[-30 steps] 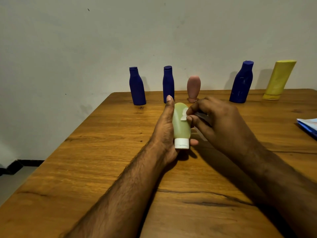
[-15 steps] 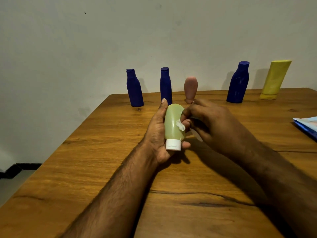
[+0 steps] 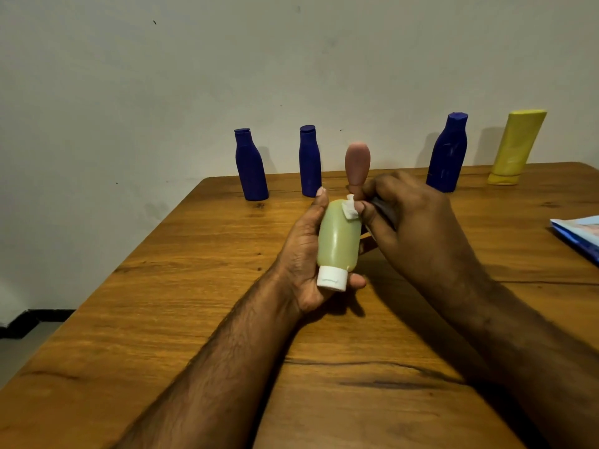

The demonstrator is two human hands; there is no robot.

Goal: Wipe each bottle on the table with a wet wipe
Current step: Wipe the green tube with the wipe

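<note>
My left hand (image 3: pixel 303 254) grips a pale green bottle (image 3: pixel 338 238) with a white cap (image 3: pixel 331 279), held above the table with the cap pointing toward me. My right hand (image 3: pixel 418 222) pinches a small white wet wipe (image 3: pixel 350 208) and presses it against the bottle's far upper end. Along the back of the wooden table (image 3: pixel 194 319) stand three dark blue bottles (image 3: pixel 250 165) (image 3: pixel 310 160) (image 3: pixel 448 153), a pink bottle (image 3: pixel 357 163) standing on its cap, and a yellow bottle (image 3: pixel 517 147) that leans right.
A blue and white packet (image 3: pixel 580 236) lies at the table's right edge, partly out of frame. A plain wall rises right behind the row of bottles. Beyond the table's left edge the floor shows.
The wipe in my right hand slid down the green bottle's side and has now come back up to its far end. The left hand has kept its grip throughout.
</note>
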